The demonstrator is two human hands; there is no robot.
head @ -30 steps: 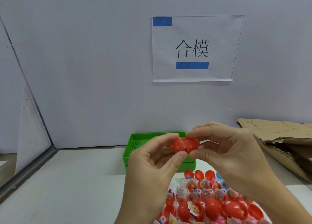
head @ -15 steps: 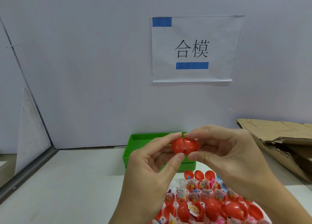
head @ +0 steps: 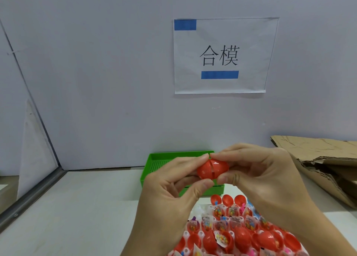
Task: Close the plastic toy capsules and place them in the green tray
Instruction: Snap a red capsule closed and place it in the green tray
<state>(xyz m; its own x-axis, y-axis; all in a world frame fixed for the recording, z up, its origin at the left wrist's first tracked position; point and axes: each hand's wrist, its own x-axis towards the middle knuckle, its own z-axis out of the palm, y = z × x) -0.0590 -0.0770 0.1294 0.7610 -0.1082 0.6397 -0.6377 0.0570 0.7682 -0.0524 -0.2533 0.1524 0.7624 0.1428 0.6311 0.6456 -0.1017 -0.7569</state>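
A red capsule (head: 212,168) sits lengthwise between two hands, held up in the air above the near edge of the green tray (head: 174,155). Its two halves meet along a seam that runs top to bottom, with a thin pale line showing there; whether they have snapped fully home I cannot tell. The left hand (head: 173,190) pinches the left half, forefinger on top and thumb underneath. The right hand (head: 257,176) pinches the right half the same way, fingers curled over the top and thumb under the bottom edge. The two forefingers touch tip to tip over the seam.

The tray stands on the white table (head: 77,207) close to the back wall (head: 108,82), its perforated floor showing at the left; the hands cover most of the rest. Nearer to the person, under the wrists, lies a crowd of open capsules (head: 237,230): red halves lined up in rows, many holding small clear packets with coloured bits inside. Three empty red cups stand at the far edge of that crowd, just short of the tray.

On the wall hangs a sheet of paper (head: 222,57) with two printed characters and two blue strips. A flattened cardboard box (head: 318,163) lies at the right end of the table. At the left a metal rail (head: 32,194) runs along the table's edge below a side panel.
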